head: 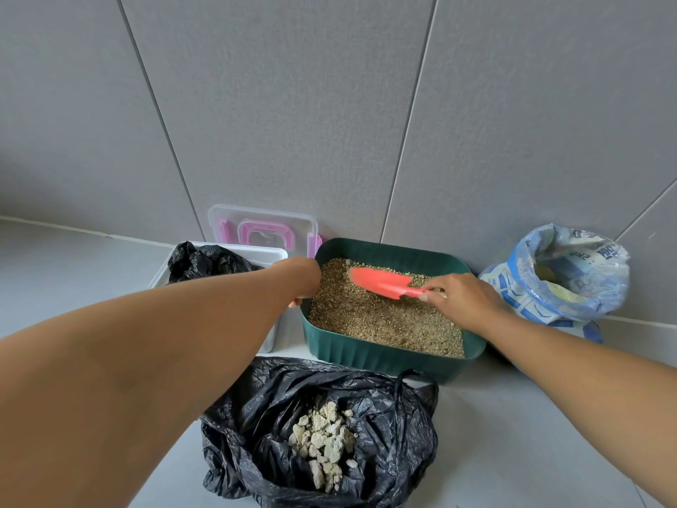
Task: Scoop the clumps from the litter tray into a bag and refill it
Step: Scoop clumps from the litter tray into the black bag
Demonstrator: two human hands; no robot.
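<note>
While in hand [465, 298], scoop [383, 282] far-leftward (diagonal)

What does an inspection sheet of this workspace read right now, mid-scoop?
Surface: grey tiled floor.
Job's things: green tray holds litter; red scoop rests on the litter; black bag in front, open, holds pale clumps; blue sack open at right.
Clutter: white bin with black liner; clear box with pink clasps behind it.
Grippers: left hand grips the tray's left rim; right hand holds the scoop's handle.
Cables: nothing seen.
Surroundings: grey tiled wall.
</note>
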